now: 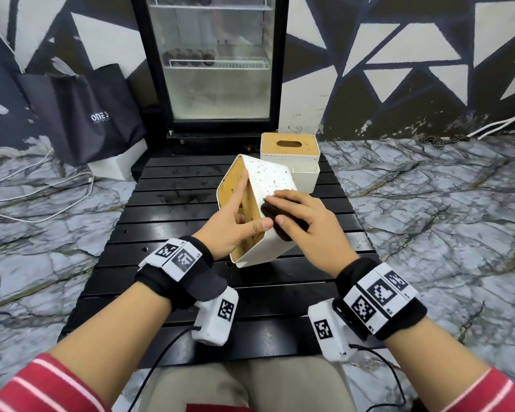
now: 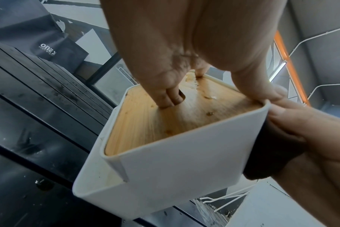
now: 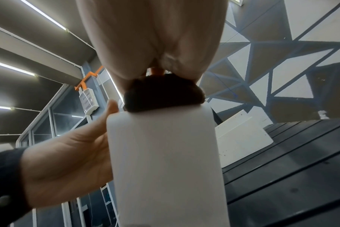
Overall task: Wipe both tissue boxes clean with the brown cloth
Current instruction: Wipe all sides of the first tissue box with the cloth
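Note:
A white tissue box (image 1: 272, 175) with a wooden lid lies tipped on the black slatted table (image 1: 173, 221). My left hand (image 1: 243, 224) grips it: two fingers (image 2: 172, 98) hook into the lid's slot and the thumb sits on the white edge. My right hand (image 1: 304, 221) holds the bunched brown cloth (image 1: 268, 213) and presses it on the box's speckled upper side. The cloth (image 3: 163, 95) shows dark under the palm in the right wrist view, on top of the box (image 3: 165, 161). The second tissue box (image 1: 289, 150) stands upright behind, untouched.
A glass-door fridge (image 1: 220, 60) stands just beyond the table's far edge. A black tote bag (image 1: 92, 114) and a white carton (image 1: 116, 166) sit on the marble floor at the left, with white cables (image 1: 42, 185) trailing nearby.

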